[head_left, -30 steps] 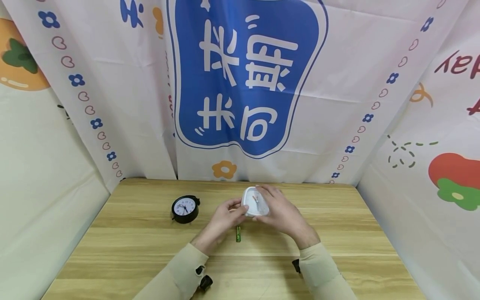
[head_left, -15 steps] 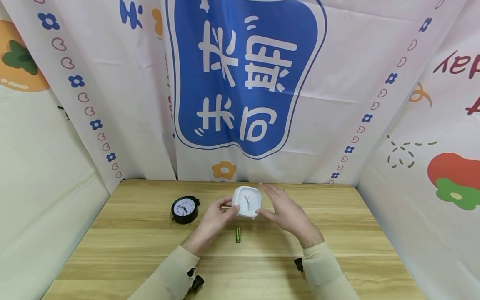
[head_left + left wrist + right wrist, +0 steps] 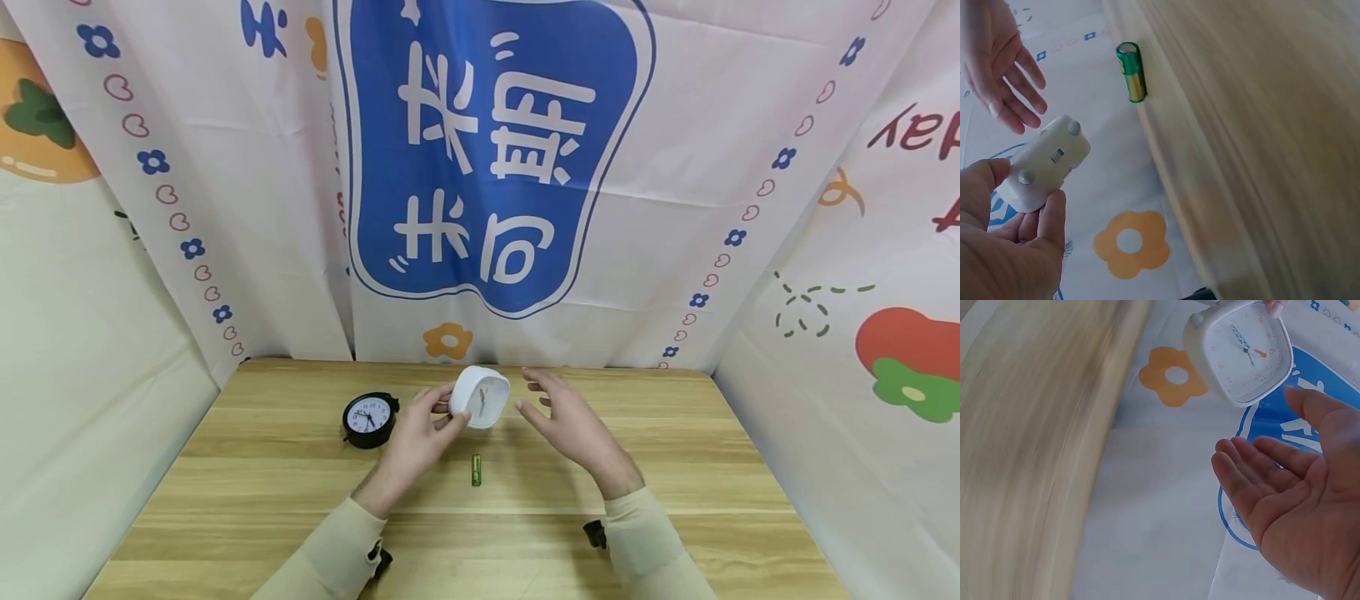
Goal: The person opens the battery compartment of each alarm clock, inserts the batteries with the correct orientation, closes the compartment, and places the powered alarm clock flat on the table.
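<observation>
My left hand [image 3: 412,435] grips a small white alarm clock [image 3: 480,398] by its left side, thumb at the front and fingers behind. The clock is raised over the far part of the table, its dial turned toward the right. Two round feet and a small slot show on the clock's underside [image 3: 1047,164] in the left wrist view. Just right of the clock, my right hand [image 3: 576,427] is held apart from it with fingers loosely spread and holding nothing. In the right wrist view, the white dial [image 3: 1247,353] has an orange hand, and my right palm [image 3: 1310,506] faces up.
A green battery [image 3: 476,470] lies on the wooden table [image 3: 517,542], nearer me than the clock. To the left sits a round black alarm clock [image 3: 370,419]. A printed cloth [image 3: 637,275] hangs behind the table's back edge.
My right hand has let go of the white clock and drawn off to its right. The left hand has carried the clock leftward, turning it. The battery and black clock have stayed put.
</observation>
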Demonstrator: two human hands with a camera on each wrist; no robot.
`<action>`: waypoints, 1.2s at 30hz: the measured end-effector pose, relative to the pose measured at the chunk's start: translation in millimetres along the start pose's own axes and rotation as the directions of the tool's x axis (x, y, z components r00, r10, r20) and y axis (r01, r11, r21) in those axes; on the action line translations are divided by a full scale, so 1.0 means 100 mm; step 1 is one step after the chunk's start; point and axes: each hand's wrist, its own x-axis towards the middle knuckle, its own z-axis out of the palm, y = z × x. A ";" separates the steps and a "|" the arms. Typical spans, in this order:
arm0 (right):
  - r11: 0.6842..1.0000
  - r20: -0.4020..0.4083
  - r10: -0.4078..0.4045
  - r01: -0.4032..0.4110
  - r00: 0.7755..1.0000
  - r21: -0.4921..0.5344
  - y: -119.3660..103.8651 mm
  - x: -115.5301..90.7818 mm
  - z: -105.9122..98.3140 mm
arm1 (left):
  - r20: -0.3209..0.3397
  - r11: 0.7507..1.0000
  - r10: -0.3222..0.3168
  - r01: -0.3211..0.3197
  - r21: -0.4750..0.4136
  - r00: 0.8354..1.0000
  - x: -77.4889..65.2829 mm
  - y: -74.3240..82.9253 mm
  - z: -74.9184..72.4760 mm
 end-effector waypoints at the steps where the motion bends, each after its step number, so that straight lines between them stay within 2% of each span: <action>1: 0.999 -0.002 0.016 -0.016 1.000 0.039 -0.01 0.00 0.00 | -0.002 0.999 0.029 -0.029 0.022 1.000 -0.01 0.00 0.00; 4: 0.993 -0.008 0.041 -0.040 0.999 0.112 -0.01 0.00 0.02 | -0.015 0.979 0.144 -0.140 0.147 0.989 -0.04 0.01 0.00; 5: 0.991 -0.010 0.052 -0.050 0.999 0.127 -0.02 0.00 0.02 | -0.018 0.964 0.182 -0.175 0.198 0.983 -0.05 0.02 0.00; 7: 0.988 -0.018 0.067 -0.063 0.998 0.143 -0.01 0.01 0.04 | -0.023 0.919 0.279 -0.259 0.298 0.960 -0.07 0.03 0.00; 10: 0.976 -0.013 0.105 -0.101 0.994 0.191 -0.02 0.01 0.05 | -0.015 0.827 0.412 -0.367 0.426 0.911 -0.09 0.04 -0.01; 14: 0.924 0.042 0.159 -0.164 0.986 0.346 -0.04 0.02 0.07 | 0.027 0.702 0.539 -0.467 0.538 0.842 -0.11 0.06 -0.03; 17: 0.870 0.083 0.189 -0.206 0.978 0.449 -0.05 0.02 0.09 | 0.072 0.618 0.596 -0.514 0.594 0.800 -0.11 0.06 -0.03; 20: 0.830 0.103 0.204 -0.227 0.974 0.509 -0.07 0.02 0.09 | 0.121 0.530 0.642 -0.552 0.644 0.757 -0.11 0.07 -0.03; 26: 0.777 0.164 0.211 -0.267 0.964 0.571 -0.09 0.01 0.09 | 0.228 0.326 0.714 -0.603 0.728 0.662 -0.11 0.12 -0.01; 28: 0.761 0.185 0.213 -0.282 0.959 0.585 -0.09 0.02 0.09 | 0.258 0.272 0.729 -0.615 0.741 0.634 -0.12 0.15 0.00; 30: 0.754 0.197 0.207 -0.285 0.958 0.592 -0.09 0.02 0.09 | 0.282 0.233 0.739 -0.625 0.745 0.612 -0.13 0.17 0.01; 32: 0.749 0.201 0.211 -0.290 0.957 0.596 -0.09 0.02 0.09 | 0.291 0.217 0.744 -0.630 0.745 0.601 -0.14 0.18 0.02; 34: 0.745 0.201 0.221 -0.298 0.954 0.597 -0.09 0.02 0.09 | 0.294 0.215 0.746 -0.634 0.743 0.597 -0.15 0.19 0.02; 36: 0.738 0.200 0.229 -0.304 0.953 0.602 -0.09 0.02 0.09 | 0.294 0.223 0.745 -0.639 0.736 0.598 -0.15 0.20 0.03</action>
